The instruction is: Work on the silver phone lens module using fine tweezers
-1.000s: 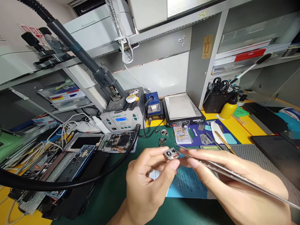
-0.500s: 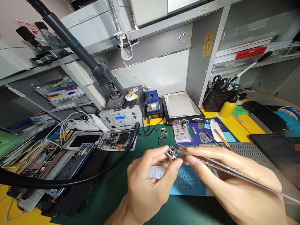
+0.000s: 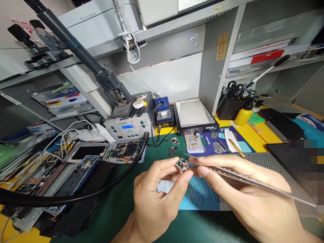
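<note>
Between thumb and fingertips, my left hand (image 3: 162,195) grips a small phone camera module (image 3: 181,164), its lens side facing up. My right hand (image 3: 248,192) is closed around long metal tweezers (image 3: 243,179), held like a pen. Their pointed tips reach left, just above and beside the module; I cannot tell whether they touch it. Two more camera modules lie on the green mat beyond my hands, one nearer (image 3: 173,151) and one farther (image 3: 174,141). A blue printed sheet (image 3: 202,194) lies beneath my hands.
Opened phones (image 3: 125,151) and loose phone parts (image 3: 76,182) crowd the left, with a thick black hose (image 3: 101,192) arching over them. A hot-air station (image 3: 129,126), a soldering station (image 3: 163,113) and a flat-topped unit (image 3: 194,116) stand behind. A yellow bottle (image 3: 243,113) sits right.
The whole view has shifted slightly, so hands and bench appear a little further left. The tweezer tips sit slightly higher over the module. Both hands keep their holds.
</note>
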`<action>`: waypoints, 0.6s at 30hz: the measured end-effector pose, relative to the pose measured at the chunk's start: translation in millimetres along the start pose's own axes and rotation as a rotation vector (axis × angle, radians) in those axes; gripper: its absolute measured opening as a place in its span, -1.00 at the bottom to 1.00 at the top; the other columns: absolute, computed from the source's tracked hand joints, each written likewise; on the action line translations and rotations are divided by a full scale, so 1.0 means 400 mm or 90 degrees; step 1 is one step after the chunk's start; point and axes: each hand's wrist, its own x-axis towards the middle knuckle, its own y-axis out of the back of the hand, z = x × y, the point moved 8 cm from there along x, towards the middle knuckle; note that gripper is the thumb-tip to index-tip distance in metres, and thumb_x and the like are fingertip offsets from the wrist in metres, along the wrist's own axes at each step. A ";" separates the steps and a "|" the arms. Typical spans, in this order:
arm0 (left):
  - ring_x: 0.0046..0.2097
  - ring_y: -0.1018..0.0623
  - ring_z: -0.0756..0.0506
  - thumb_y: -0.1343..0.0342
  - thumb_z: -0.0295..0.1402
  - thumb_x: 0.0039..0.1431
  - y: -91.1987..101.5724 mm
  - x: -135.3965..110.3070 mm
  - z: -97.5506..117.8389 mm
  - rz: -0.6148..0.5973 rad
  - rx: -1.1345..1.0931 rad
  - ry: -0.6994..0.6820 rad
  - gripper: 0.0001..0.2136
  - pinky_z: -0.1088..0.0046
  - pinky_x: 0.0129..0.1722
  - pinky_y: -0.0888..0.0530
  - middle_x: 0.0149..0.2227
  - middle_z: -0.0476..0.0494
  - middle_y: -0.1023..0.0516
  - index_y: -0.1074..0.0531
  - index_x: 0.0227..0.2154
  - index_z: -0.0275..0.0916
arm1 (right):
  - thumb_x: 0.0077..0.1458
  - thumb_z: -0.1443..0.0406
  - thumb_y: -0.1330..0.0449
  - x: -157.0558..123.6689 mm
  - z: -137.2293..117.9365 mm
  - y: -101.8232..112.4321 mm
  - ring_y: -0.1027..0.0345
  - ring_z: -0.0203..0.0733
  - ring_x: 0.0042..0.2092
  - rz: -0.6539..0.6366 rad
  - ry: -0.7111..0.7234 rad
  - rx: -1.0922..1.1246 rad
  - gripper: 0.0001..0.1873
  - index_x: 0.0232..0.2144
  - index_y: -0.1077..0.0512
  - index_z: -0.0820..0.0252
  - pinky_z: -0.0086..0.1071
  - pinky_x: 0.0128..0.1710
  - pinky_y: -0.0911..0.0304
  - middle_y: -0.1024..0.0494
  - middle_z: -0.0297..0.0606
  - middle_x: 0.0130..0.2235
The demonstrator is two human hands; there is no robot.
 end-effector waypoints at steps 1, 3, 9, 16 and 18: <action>-0.38 -0.73 0.02 -0.31 -0.54 0.16 -0.001 -0.001 -0.004 -0.001 -0.015 0.019 -0.76 0.68 -0.33 -0.66 -0.34 0.10 -0.75 -0.53 -0.14 -0.17 | 0.19 0.27 -0.34 0.002 0.001 0.002 -0.67 -0.32 -0.25 0.007 -0.013 0.007 -0.89 -0.24 -0.62 -0.11 -0.60 -0.13 -0.52 -0.76 -0.57 -0.21; -0.38 -0.74 0.00 -0.31 -0.52 0.17 -0.003 -0.002 -0.011 -0.002 -0.037 0.052 -0.78 0.66 -0.34 -0.66 -0.34 0.09 -0.75 -0.52 -0.15 -0.17 | 0.18 0.27 -0.34 0.004 0.001 0.003 -0.67 -0.27 -0.26 0.009 -0.023 0.013 -0.91 -0.26 -0.63 -0.09 -0.54 -0.15 -0.55 -0.76 -0.52 -0.22; -0.42 -0.73 -0.02 -0.32 -0.51 0.16 -0.004 0.002 -0.007 0.010 -0.040 0.049 -0.81 0.63 -0.38 -0.66 -0.37 0.05 -0.75 -0.52 -0.19 -0.19 | 0.23 0.35 -0.30 -0.013 -0.004 -0.014 -0.66 -0.22 -0.11 -0.057 0.042 -0.030 -0.74 -0.09 -0.57 -0.13 -0.43 0.04 -0.51 -0.73 -0.51 -0.06; -0.31 -0.74 0.00 -0.33 -0.56 0.13 -0.004 0.002 0.009 0.009 0.050 -0.036 -0.74 0.68 -0.24 -0.66 -0.30 0.04 -0.76 -0.52 -0.14 -0.20 | 0.17 0.47 -0.26 -0.012 -0.049 -0.012 -0.68 -0.24 -0.13 -0.009 0.120 -0.020 -0.75 -0.18 -0.61 0.06 -0.53 0.02 -0.51 -0.76 -0.38 -0.11; -0.30 -0.75 -0.01 -0.32 -0.57 0.13 -0.004 0.001 0.008 0.004 0.059 -0.040 -0.74 0.67 -0.24 -0.66 -0.30 0.02 -0.76 -0.51 -0.14 -0.21 | 0.13 0.49 -0.30 -0.011 -0.056 -0.010 -0.68 -0.26 -0.12 0.000 0.137 -0.025 -0.72 -0.17 -0.60 0.05 -0.56 0.04 -0.48 -0.76 -0.40 -0.10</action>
